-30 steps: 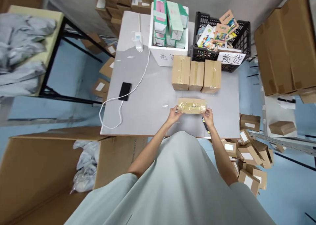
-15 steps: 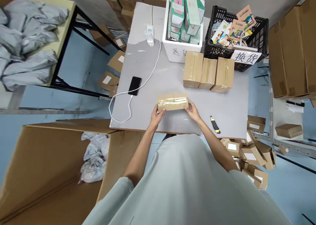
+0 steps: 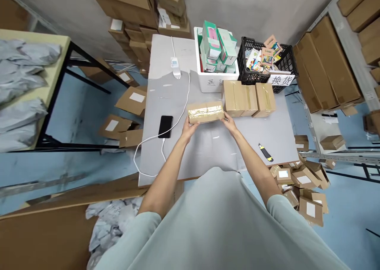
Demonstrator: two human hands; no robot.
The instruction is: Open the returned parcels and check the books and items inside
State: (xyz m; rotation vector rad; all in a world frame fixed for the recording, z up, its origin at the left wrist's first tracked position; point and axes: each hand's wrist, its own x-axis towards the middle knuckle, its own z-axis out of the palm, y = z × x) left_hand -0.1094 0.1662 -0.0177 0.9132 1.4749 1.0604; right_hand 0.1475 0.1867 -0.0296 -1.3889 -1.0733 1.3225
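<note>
Between my two hands is a small cardboard box (image 3: 206, 112) with shiny clear tape along its front. My left hand (image 3: 189, 128) grips its left end, and my right hand (image 3: 228, 123) grips its right end. Just past its right end stand three taped cardboard boxes in a row, the nearest being a brown box (image 3: 233, 99). A black and yellow box cutter (image 3: 265, 152) lies on the grey table (image 3: 202, 155) to the right of my right arm. On the left, a black phone (image 3: 165, 126) rests with a white cable across it.
At the table's back are a white bin (image 3: 218, 83) of green and white boxes and a black crate (image 3: 292, 60) of booklets. A white power strip (image 3: 175, 67) lies back left. A large open carton (image 3: 44, 230) with grey bags stands at lower left. Boxes litter the floor.
My hands have carried the box farther from my body, toward the row of boxes. The camera view has shifted, showing more of the wall and shelving. Both hands keep their hold.
</note>
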